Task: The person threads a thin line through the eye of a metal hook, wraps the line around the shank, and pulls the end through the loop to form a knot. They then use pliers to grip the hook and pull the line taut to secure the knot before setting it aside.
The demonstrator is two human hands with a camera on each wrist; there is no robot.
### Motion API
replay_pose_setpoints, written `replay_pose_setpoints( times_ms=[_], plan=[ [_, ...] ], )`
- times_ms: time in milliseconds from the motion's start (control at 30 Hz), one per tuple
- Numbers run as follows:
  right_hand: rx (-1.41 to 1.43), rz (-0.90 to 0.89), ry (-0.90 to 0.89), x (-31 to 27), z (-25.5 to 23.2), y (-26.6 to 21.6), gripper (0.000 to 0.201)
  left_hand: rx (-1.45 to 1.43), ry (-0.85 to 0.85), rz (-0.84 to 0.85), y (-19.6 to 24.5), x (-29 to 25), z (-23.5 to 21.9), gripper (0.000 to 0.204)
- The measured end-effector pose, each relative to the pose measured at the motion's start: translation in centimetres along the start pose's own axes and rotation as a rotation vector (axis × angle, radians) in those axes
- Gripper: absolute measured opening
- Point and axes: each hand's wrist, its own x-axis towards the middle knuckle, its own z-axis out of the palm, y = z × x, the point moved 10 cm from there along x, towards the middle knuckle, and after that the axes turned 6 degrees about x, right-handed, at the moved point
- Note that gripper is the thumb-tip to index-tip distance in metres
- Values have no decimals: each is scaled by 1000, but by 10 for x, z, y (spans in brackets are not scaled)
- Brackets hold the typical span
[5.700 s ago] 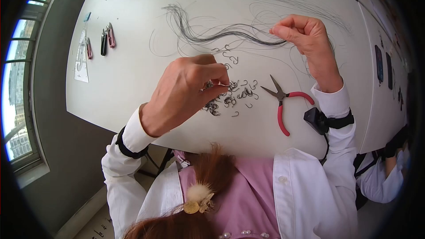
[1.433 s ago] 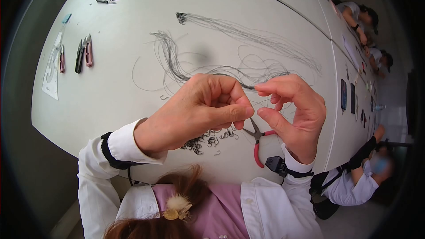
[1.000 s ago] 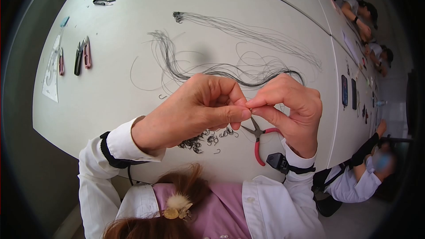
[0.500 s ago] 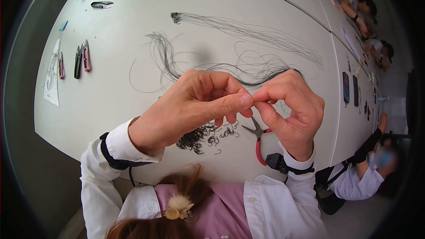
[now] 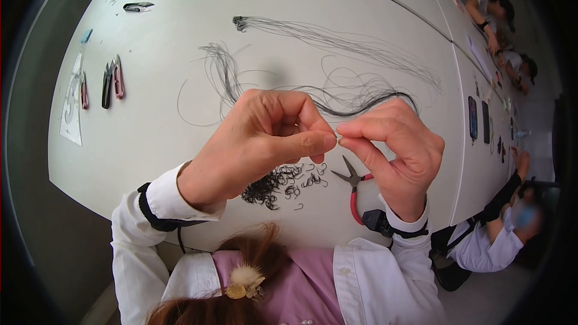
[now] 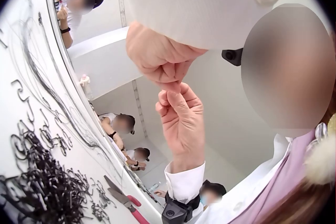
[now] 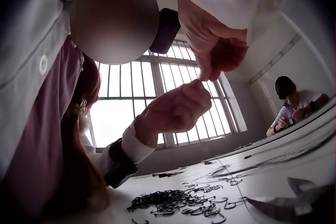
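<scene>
Over the table, the left hand [image 5: 259, 138] pinches something tiny between thumb and index finger; the fingers hide most of it. Facing it, the right hand [image 5: 397, 150] holds its thumb and index tips close together at a fine strand, too thin to make out clearly. In the left wrist view the left hand [image 6: 163, 56] and right hand [image 6: 184, 121] meet at the fingertips. Below them lies a heap of dark hooks [image 5: 265, 186], also large in the right wrist view [image 7: 168, 200]. A wavy bundle of dark line [image 5: 346, 110] lies behind the hands.
Red-handled pliers [image 5: 354, 189] lie below the right hand. A second line bundle [image 5: 313, 36] with hooks at one end is farther back. Snips [image 5: 106, 84] and a clear ruler [image 5: 72, 108] lie left. Phones [image 5: 472, 119] and other people are at right.
The left hand has left the hook heap, and the right hand has come from the line bundle to meet it. The right thumb and index, apart earlier, have closed in at the left fingertips.
</scene>
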Motion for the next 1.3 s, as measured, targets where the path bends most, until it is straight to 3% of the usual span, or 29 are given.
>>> replay_pose_setpoints(
  times_ms=[433,533,600,667,733,767,800,867,933,1000,1100,1167,1300],
  plan=[
    [-27,-47,-53,-2,3,-3,19,32,-19,-5,-2,0,2,9],
    [-18,-20,47,1,-5,-1,21,34,26,45,-1,1,-2,9],
    [44,120,209,0,-25,7,26,39,66,78,4,0,-6,9],
    [113,164,150,-11,-31,10,23,-63,163,157,15,-4,-18,10],
    [749,709,-226,-28,17,28,30,-47,213,200,19,-7,-22,10],
    [979,862,-333,-38,40,25,39,-56,229,243,24,-9,-23,9],
    [985,853,-328,-38,48,24,39,-63,243,286,30,-12,-24,9],
    [1331,1024,-364,-56,84,20,42,-78,218,278,31,-15,-21,9],
    [1431,1020,-373,-57,97,18,40,-137,165,263,28,-16,-13,8],
    [1573,944,-77,-44,84,33,40,-130,189,298,29,-15,-14,8],
    [1412,810,333,-38,24,78,35,5,224,204,30,-16,-18,10],
    [1370,648,460,-39,-24,103,35,71,234,231,29,-12,-23,11],
    [1206,647,599,-53,-96,135,42,208,262,265,28,-6,-31,12]
  ],
)
